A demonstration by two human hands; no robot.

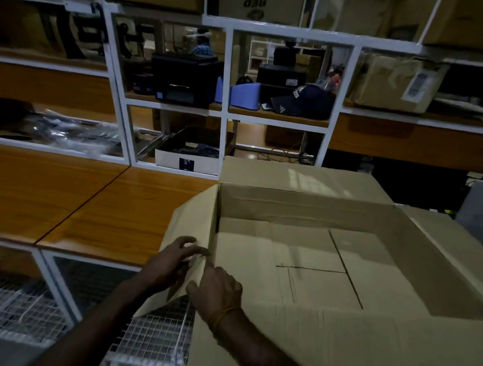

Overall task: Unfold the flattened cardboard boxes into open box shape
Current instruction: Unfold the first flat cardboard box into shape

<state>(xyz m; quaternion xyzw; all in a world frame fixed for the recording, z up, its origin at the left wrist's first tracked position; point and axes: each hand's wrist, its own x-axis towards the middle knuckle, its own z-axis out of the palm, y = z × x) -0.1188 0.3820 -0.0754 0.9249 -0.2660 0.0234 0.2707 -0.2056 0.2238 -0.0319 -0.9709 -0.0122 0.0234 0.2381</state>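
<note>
Gripping the box flap point(191, 237), left hand point(168, 261), right hand point(218, 292)

1. Wooden table point(55, 200) sitting at left, w/ seam running diagonally across top.
2. White shelf frame point(228, 72) standing behind it.
3. Black printer point(185, 81) sitting on mid shelf; blue item point(244, 94) lying just right of it.
4. Navy cap point(304, 100) resting near blue item.
5. White wire basket point(7, 307) showing below table edge.
6. Labelled carton point(397, 82) sitting on right shelf.
</note>
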